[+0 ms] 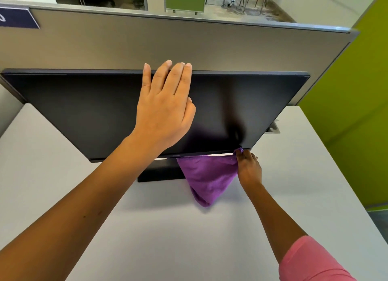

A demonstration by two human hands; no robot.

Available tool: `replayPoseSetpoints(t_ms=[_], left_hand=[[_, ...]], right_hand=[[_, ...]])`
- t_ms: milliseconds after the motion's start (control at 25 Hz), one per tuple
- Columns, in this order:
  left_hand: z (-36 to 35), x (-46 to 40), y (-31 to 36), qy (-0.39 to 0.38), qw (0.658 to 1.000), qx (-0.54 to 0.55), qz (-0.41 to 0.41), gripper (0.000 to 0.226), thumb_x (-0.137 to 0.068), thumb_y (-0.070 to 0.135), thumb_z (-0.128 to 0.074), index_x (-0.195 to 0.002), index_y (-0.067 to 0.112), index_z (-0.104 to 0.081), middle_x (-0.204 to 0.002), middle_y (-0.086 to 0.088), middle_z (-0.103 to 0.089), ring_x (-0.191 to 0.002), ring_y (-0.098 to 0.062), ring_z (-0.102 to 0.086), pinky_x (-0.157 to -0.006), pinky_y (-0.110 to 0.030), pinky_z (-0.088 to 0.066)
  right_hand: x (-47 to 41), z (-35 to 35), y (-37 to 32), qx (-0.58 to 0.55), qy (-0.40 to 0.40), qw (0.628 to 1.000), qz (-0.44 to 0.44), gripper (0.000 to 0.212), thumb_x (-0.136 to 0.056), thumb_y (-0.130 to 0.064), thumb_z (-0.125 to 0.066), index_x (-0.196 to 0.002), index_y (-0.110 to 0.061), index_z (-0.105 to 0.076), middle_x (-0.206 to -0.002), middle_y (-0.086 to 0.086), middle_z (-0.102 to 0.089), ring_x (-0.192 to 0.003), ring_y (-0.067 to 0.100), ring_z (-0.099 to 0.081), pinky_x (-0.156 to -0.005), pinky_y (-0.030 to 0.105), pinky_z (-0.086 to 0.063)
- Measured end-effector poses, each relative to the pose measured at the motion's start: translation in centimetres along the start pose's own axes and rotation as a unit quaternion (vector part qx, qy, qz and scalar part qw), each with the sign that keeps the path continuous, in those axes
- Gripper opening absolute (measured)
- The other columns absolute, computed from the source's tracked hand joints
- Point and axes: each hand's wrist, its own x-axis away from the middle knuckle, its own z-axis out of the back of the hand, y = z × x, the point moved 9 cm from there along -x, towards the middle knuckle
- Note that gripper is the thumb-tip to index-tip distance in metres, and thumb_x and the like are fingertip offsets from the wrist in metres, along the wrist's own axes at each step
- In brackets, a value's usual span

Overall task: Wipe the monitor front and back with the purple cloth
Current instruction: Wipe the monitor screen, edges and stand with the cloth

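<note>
Fingers [168,75] of the left hand [165,110] lie straight and together over the top edge of the black monitor [94,112], which stands mid-frame on the white desk [63,165] in front of a grey partition [231,45], its screen dark. Lower right of centre, the right hand [248,169] pinches a corner of the purple cloth [206,180] against the monitor's bottom edge, the rest of the cloth hanging in a fold down to the desk beside the monitor's black stand [159,173]. A pink sleeve [310,261] shows at the bottom right.
</note>
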Motion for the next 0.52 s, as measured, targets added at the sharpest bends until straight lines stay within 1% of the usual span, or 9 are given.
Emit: replayPoseSetpoints(t_ms=[80,160,240,280,320,400,520], left_hand=[[-0.4,-0.4,1.6,0.009,1.000,-0.001,-0.002,0.056,-0.092,0.026,-0.033,-0.146,0.009,-0.033,-0.146,-0.007,-0.040,-0.140,-0.027,-0.029,-0.117,-0.049,-0.005],[-0.7,-0.9,3.1,0.018,1.000,0.001,-0.003,0.056,-0.092,0.026,-0.034,-0.145,0.009,-0.034,-0.146,-0.007,-0.041,-0.139,-0.028,-0.030,-0.117,-0.049,-0.006],[-1.1,-1.2,4.0,0.022,1.000,-0.001,-0.001,0.056,-0.092,0.025,-0.034,-0.145,0.009,-0.034,-0.146,-0.007,-0.041,-0.139,-0.028,-0.031,-0.117,-0.049,-0.006],[-1.2,-1.3,4.2,0.023,1.000,-0.004,0.002,0.056,-0.092,0.025,-0.034,-0.145,0.009,-0.034,-0.146,-0.007,-0.041,-0.139,-0.028,-0.030,-0.117,-0.048,-0.005],[-1.3,-1.3,4.3,0.023,1.000,-0.007,0.006,0.056,-0.092,0.025,-0.034,-0.146,0.010,-0.034,-0.146,-0.007,-0.041,-0.139,-0.027,-0.030,-0.117,-0.048,-0.004],[-1.4,-1.4,4.4,0.027,1.000,-0.011,0.012,0.055,-0.092,0.024,-0.034,-0.145,0.010,-0.034,-0.144,-0.007,-0.042,-0.139,-0.027,-0.030,-0.117,-0.048,-0.005],[-1.3,-1.3,4.3,0.031,0.999,-0.013,0.017,0.055,-0.091,0.023,-0.035,-0.144,0.009,-0.035,-0.143,-0.008,-0.043,-0.138,-0.028,-0.032,-0.117,-0.048,-0.006]], right_hand=[[-0.5,0.6,1.6,-0.019,0.003,0.999,-0.035,0.029,-0.101,-0.019,-0.031,-0.119,-0.010,-0.053,-0.110,0.017,-0.059,-0.100,0.038,-0.054,-0.080,0.040,-0.044],[-0.8,1.0,2.9,-0.009,0.005,0.999,-0.037,0.030,-0.098,-0.010,-0.034,-0.120,-0.008,-0.053,-0.112,0.018,-0.056,-0.101,0.038,-0.051,-0.080,0.041,-0.041],[-1.0,1.0,4.0,0.021,-0.007,1.000,-0.014,0.033,-0.094,-0.003,-0.037,-0.123,-0.005,-0.052,-0.115,0.019,-0.053,-0.102,0.037,-0.049,-0.082,0.044,-0.041],[-1.3,1.0,4.7,0.012,-0.010,1.000,-0.018,0.031,-0.096,-0.006,-0.036,-0.123,-0.006,-0.052,-0.114,0.018,-0.053,-0.100,0.034,-0.049,-0.082,0.042,-0.041],[-1.5,1.1,5.3,-0.016,-0.010,0.999,-0.030,0.029,-0.099,-0.013,-0.034,-0.120,-0.008,-0.052,-0.112,0.016,-0.055,-0.097,0.029,-0.050,-0.080,0.039,-0.041],[-1.9,1.1,6.4,-0.075,-0.007,0.995,-0.067,0.031,-0.102,-0.028,-0.029,-0.111,-0.012,-0.054,-0.105,0.011,-0.060,-0.089,0.024,-0.051,-0.076,0.034,-0.041],[-1.3,1.2,8.2,-0.160,0.014,0.979,-0.127,0.030,-0.102,-0.030,-0.028,-0.104,-0.015,-0.054,-0.098,0.007,-0.060,-0.086,0.023,-0.055,-0.073,0.031,-0.043]])
